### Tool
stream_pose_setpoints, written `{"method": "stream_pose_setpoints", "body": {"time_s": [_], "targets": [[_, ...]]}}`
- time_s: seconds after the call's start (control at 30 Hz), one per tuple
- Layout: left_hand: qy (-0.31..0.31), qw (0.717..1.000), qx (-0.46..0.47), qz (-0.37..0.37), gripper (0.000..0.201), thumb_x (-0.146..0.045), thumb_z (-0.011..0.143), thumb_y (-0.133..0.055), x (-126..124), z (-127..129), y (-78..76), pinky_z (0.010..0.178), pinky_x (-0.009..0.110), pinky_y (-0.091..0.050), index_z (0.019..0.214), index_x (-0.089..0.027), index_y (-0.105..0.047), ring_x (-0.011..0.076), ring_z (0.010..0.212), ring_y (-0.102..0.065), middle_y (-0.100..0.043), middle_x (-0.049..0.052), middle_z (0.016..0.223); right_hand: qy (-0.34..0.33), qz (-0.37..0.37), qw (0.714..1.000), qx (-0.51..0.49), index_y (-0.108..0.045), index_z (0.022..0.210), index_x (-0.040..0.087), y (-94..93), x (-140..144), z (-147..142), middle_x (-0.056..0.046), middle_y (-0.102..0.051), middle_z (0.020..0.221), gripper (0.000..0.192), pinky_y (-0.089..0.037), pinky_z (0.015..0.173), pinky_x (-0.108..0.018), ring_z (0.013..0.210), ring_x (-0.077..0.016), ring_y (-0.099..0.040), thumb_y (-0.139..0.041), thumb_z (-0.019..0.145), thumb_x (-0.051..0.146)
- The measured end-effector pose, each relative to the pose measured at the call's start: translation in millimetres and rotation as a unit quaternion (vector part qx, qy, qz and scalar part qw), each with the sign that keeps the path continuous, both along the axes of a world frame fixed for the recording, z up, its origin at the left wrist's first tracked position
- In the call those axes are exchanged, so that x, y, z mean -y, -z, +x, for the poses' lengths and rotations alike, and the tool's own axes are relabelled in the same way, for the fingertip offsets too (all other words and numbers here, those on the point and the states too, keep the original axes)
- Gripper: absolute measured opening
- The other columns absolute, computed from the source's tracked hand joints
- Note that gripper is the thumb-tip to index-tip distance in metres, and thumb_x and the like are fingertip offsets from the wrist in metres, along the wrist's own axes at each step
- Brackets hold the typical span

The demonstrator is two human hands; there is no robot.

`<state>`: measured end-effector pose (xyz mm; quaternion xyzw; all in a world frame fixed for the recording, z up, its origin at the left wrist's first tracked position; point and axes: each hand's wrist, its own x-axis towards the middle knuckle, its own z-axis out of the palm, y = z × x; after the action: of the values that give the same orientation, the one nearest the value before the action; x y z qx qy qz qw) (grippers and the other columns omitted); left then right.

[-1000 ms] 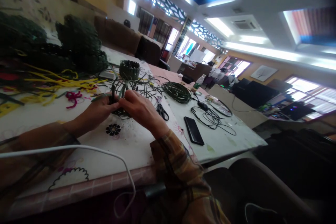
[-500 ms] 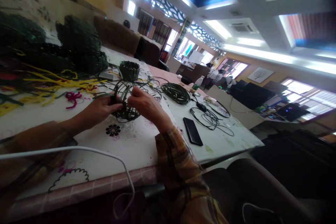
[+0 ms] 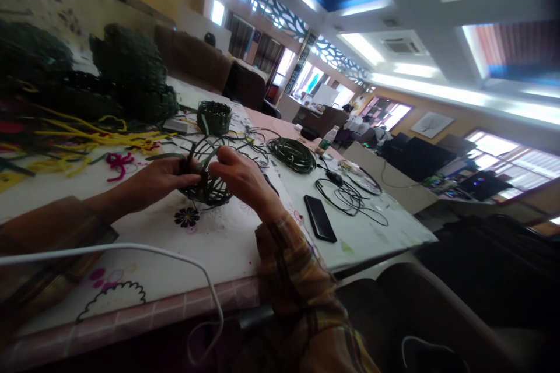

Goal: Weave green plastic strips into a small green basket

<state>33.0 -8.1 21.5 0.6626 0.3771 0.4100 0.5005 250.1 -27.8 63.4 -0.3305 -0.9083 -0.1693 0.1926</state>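
A half-woven basket (image 3: 210,191) of dark green strips rests on the table between my hands, its loose strips arching up. My left hand (image 3: 168,178) pinches the basket's left side, thumb towards me. At its upper right, my right hand (image 3: 236,172) has its fingers closed on a green strip (image 3: 209,154); the fingertips are partly hidden behind the hand. Just behind stands a small woven green basket (image 3: 214,118). To the right of it lies a coil of green strip (image 3: 291,155).
Yellow strips (image 3: 91,134) and a magenta tangle (image 3: 119,165) lie at left, before stacked dark green woven pieces (image 3: 131,70). A phone (image 3: 320,218), a black cable (image 3: 345,195) and a bottle (image 3: 328,138) are on the right. A white cable (image 3: 144,247) crosses the near edge.
My left hand and the half-woven basket have shifted slightly left. The arching strips near my right fingers have changed shape a little. Both hands keep their hold.
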Motion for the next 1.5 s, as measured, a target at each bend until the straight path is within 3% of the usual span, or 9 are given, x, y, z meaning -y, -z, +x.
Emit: {"method": "stream_pose_setpoints", "body": {"time_s": [0.17,0.3,0.43,0.57,0.77,1.0,1.17,1.33,1.5], "targets": [[0.010,1.000,0.017,-0.012,0.041,-0.042,0.061,-0.083,3,1,-1.3,0.075,0.036,-0.053,0.092,-0.017,-0.070,0.0216,0.079,-0.065,-0.074,0.004,0.085,0.004,-0.029,0.999,-0.032,-0.064,0.092,0.021,0.3,0,1,-0.001,-0.050,0.095,0.028,-0.036,0.070,-0.024,0.080,-0.0119,-0.044,-0.039,0.104,0.020],[-0.053,0.998,0.018,0.010,0.037,-0.044,0.062,-0.079,10,9,-3.0,0.069,0.033,-0.048,0.084,-0.017,-0.067,0.0189,0.072,-0.059,-0.068,0.002,0.077,-0.020,-0.054,0.987,-0.153,-0.062,0.095,0.019,9.4,1,-8,-0.004,-0.055,0.097,0.021,-0.045,0.081,-0.025,0.088,-0.0129,-0.053,-0.044,0.103,0.022],[-0.108,0.992,0.028,0.055,0.031,-0.044,0.067,-0.073,12,13,-2.1,0.066,0.030,-0.042,0.077,-0.017,-0.061,0.0157,0.069,-0.053,-0.061,-0.001,0.072,-0.003,0.006,0.962,-0.271,-0.060,0.087,0.020,24.4,4,-22,-0.009,-0.063,0.104,0.019,-0.046,0.096,-0.034,0.103,-0.0182,-0.056,-0.050,0.101,0.027],[-0.145,0.987,0.015,0.069,0.031,-0.045,0.069,-0.071,12,12,-5.1,0.067,0.030,-0.042,0.079,-0.017,-0.062,0.0173,0.071,-0.054,-0.063,0.001,0.074,-0.015,0.020,0.972,-0.233,-0.063,0.095,0.022,35.9,6,-31,-0.007,-0.070,0.103,0.018,-0.040,0.105,-0.036,0.111,-0.0184,-0.056,-0.047,0.103,0.024],[-0.214,0.972,-0.026,0.096,0.028,-0.046,0.070,-0.066,18,12,-10.0,0.069,0.030,-0.042,0.077,-0.019,-0.060,0.0184,0.072,-0.052,-0.062,0.000,0.073,0.054,0.051,0.986,-0.147,-0.063,0.115,0.023,43.2,8,-34,-0.006,-0.071,0.115,0.026,-0.034,0.103,-0.036,0.119,-0.0205,-0.053,-0.042,0.102,0.016],[-0.244,0.961,-0.069,0.115,0.025,-0.045,0.075,-0.062,21,11,-10.6,0.072,0.030,-0.044,0.077,-0.020,-0.061,0.0197,0.075,-0.053,-0.064,0.001,0.076,0.039,0.060,0.979,-0.189,-0.064,0.115,0.019,50.4,7,-37,-0.009,-0.070,0.118,0.027,-0.039,0.097,-0.034,0.109,-0.0193,-0.056,-0.041,0.102,0.015],[-0.233,0.963,-0.067,0.119,0.028,-0.046,0.077,-0.061,18,11,-6.7,0.077,0.031,-0.044,0.085,-0.019,-0.064,0.0219,0.082,-0.057,-0.068,0.003,0.083,0.055,0.037,0.971,-0.228,-0.063,0.113,0.015,51.9,7,-41,-0.009,-0.073,0.097,0.025,-0.043,0.090,-0.035,0.098,-0.0213,-0.059,-0.040,0.102,0.018],[-0.261,0.953,-0.088,0.123,0.028,-0.046,0.080,-0.059,22,13,-8.1,0.078,0.031,-0.042,0.086,-0.019,-0.063,0.0211,0.083,-0.057,-0.067,0.002,0.085,0.062,0.026,0.966,-0.251,-0.060,0.112,0.018,52.7,10,-43,-0.014,-0.069,0.123,0.022,-0.043,0.101,-0.037,0.113,-0.0214,-0.059,-0.041,0.101,0.017],[-0.275,0.948,-0.108,0.121,0.027,-0.047,0.080,-0.057,24,12,-9.8,0.076,0.030,-0.042,0.081,-0.020,-0.059,0.0204,0.080,-0.056,-0.063,0.000,0.079,0.006,-0.006,0.968,-0.250,-0.058,0.116,0.017,54.6,8,-45,-0.011,-0.073,0.110,0.025,-0.047,0.097,-0.033,0.098,-0.0178,-0.065,-0.037,0.101,0.013]]}}
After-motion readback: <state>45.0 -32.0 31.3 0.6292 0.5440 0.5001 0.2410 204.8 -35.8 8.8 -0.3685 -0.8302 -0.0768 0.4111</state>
